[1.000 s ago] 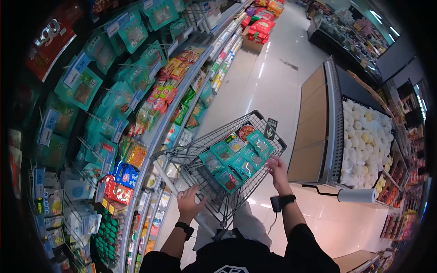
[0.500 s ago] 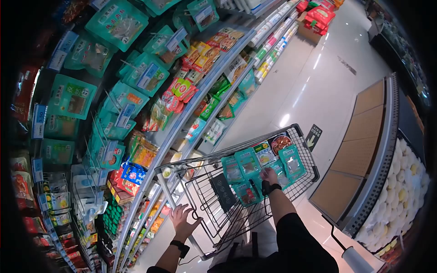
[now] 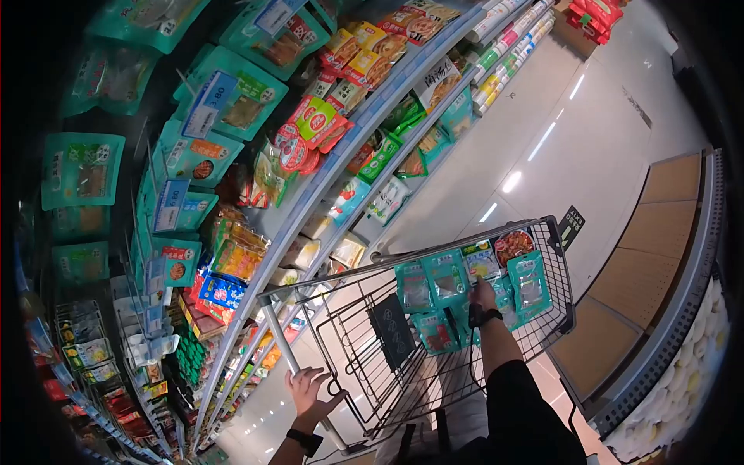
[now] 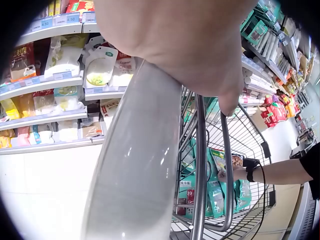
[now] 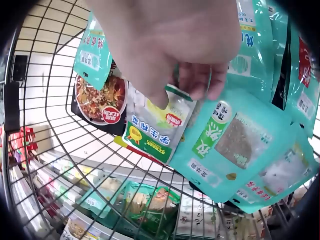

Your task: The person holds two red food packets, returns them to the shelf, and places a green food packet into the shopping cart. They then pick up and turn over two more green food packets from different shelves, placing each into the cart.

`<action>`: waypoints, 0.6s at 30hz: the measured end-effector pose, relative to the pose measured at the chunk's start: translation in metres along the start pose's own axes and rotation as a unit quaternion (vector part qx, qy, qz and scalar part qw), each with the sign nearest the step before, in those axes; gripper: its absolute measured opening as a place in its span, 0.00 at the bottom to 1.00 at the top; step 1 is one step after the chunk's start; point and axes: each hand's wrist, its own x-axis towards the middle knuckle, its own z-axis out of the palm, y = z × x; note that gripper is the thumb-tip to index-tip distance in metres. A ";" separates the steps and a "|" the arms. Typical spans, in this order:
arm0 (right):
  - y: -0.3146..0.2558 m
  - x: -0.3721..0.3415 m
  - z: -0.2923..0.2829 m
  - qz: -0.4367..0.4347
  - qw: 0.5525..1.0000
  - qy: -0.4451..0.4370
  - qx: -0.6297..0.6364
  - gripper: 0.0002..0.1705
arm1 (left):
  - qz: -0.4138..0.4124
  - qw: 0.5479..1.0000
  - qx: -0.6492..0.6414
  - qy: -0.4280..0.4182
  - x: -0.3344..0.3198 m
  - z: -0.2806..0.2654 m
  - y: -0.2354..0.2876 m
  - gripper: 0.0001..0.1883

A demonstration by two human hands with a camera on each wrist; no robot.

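Note:
In the head view my left hand (image 3: pixel 311 397) rests over the pale cart handle (image 3: pixel 280 335), fingers loosely spread; the left wrist view shows the palm (image 4: pixel 185 45) above the handle (image 4: pixel 137 170). My right hand (image 3: pixel 482 294) reaches into the wire cart among several teal packets (image 3: pixel 447 277). In the right wrist view that hand (image 5: pixel 175 40) pinches the top edge of a white, green and yellow packet (image 5: pixel 156 122) between thumb and fingers. Beside this packet lie a round-pictured food pack (image 5: pixel 101 100) and a teal packet (image 5: pixel 227 145).
Shelves (image 3: pixel 310 194) of hanging teal packs and bagged foods run along the left, close to the cart. At the right stands a brown-panelled display (image 3: pixel 647 240) with white produce (image 3: pixel 682 380). Red bags (image 3: pixel 595 17) stand farther up the aisle (image 3: pixel 535 147).
My right hand has moved from the cart's right side in among the packets and now pinches one. My left hand stays at the handle. The head view has turned, bringing the left shelves closer.

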 end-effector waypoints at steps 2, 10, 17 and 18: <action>-0.006 -0.021 0.021 -0.047 0.992 0.064 -0.096 0.18 | 0.009 1.000 0.000 -0.010 0.005 -0.006 0.004 0.30; 0.050 -0.116 0.028 -0.170 0.979 0.004 -0.112 0.14 | 0.026 0.999 -0.017 0.021 -0.002 -0.005 -0.007 0.25; 0.084 -0.344 0.066 -0.078 0.979 -0.159 -0.104 0.19 | 0.065 0.992 -0.067 0.081 -0.022 -0.008 -0.014 0.24; 0.092 -0.375 0.072 -0.105 0.973 -0.183 -0.090 0.20 | 0.074 0.991 -0.075 0.085 -0.026 -0.009 -0.014 0.24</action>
